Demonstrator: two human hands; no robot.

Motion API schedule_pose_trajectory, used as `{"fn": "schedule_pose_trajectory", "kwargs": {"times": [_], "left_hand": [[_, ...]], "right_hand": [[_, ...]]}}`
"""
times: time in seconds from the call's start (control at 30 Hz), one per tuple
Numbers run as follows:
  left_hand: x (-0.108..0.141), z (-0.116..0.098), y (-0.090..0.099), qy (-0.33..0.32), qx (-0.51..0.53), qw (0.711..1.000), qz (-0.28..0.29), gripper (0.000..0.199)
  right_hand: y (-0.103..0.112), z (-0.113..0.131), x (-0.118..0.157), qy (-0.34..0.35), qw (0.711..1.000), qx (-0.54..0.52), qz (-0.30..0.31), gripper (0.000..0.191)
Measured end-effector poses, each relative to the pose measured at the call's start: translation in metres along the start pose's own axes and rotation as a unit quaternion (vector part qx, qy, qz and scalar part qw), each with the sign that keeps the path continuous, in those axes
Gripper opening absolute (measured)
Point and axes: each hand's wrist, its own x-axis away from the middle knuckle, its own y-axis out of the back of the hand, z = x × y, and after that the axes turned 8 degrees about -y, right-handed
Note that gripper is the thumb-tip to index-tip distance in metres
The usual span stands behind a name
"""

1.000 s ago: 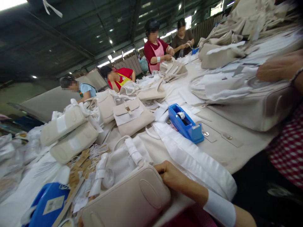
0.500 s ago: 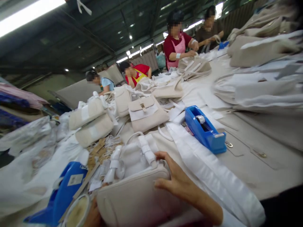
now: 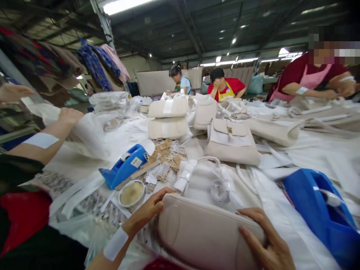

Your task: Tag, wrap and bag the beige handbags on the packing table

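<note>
A beige handbag [image 3: 202, 230] lies tilted in front of me, its base side facing me. My left hand [image 3: 153, 206] grips its upper left corner, thumb and fingers closed over the edge. At the opposite end, my right hand [image 3: 261, 236] clasps the right corner between thumb and fingers. White-wrapped strap parts [image 3: 186, 174] with clear tape rest beyond the bag's far edge. Just left of my left hand is a round tub [image 3: 132, 193] of yellowish stuff. Cardboard tags with white strings [image 3: 168, 155] are heaped behind it.
Blue tape dispensers stand at left [image 3: 126, 165] and right [image 3: 317, 206]. More beige bags [image 3: 232, 146] are piled across the table. At far left, a co-worker's hands [image 3: 67, 116] hold a clear plastic bag [image 3: 90, 135]. Other people work opposite and at right.
My view has swung left and levelled, bringing the co-worker at left into sight. My left hand, partly hidden before, now shows at the handbag's left corner. The right hand keeps its hold.
</note>
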Motion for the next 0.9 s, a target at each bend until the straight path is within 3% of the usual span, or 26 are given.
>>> {"fn": "schedule_pose_trajectory", "kwargs": {"times": [0.1, 0.27, 0.43, 0.57, 0.67, 0.73, 0.83, 0.9], "left_hand": [[0.001, 0.004, -0.012, 0.010, -0.006, 1.000, -0.007, 0.046], [-0.001, 0.026, -0.036, 0.057, -0.019, 0.991, -0.123, 0.040], [-0.005, 0.044, -0.045, 0.015, -0.089, 0.975, -0.204, 0.031], [-0.006, 0.048, -0.045, 0.018, -0.144, 0.969, -0.202, 0.028], [-0.007, 0.048, -0.044, 0.014, -0.152, 0.971, -0.186, 0.027], [-0.008, 0.048, -0.044, 0.009, -0.155, 0.972, -0.175, 0.027], [-0.008, 0.046, -0.044, -0.004, -0.166, 0.972, -0.166, 0.028], [-0.008, 0.043, -0.042, -0.012, -0.175, 0.971, -0.163, 0.027]], "right_hand": [[0.004, 0.011, 0.000, -0.051, 0.998, -0.007, 0.019, 0.024], [-0.006, 0.007, -0.002, -0.161, 0.987, 0.028, 0.005, 0.038], [-0.021, 0.002, -0.010, -0.202, 0.978, 0.022, -0.044, 0.049], [-0.023, 0.002, -0.017, -0.202, 0.978, 0.056, -0.005, 0.043], [-0.016, 0.000, -0.022, -0.115, 0.986, 0.113, 0.041, 0.032], [-0.014, 0.007, -0.027, 0.006, 0.983, 0.183, 0.009, 0.029], [-0.025, 0.032, -0.039, 0.185, 0.952, 0.243, -0.012, 0.024], [-0.041, 0.052, -0.047, 0.272, 0.932, 0.234, 0.047, 0.028]]}}
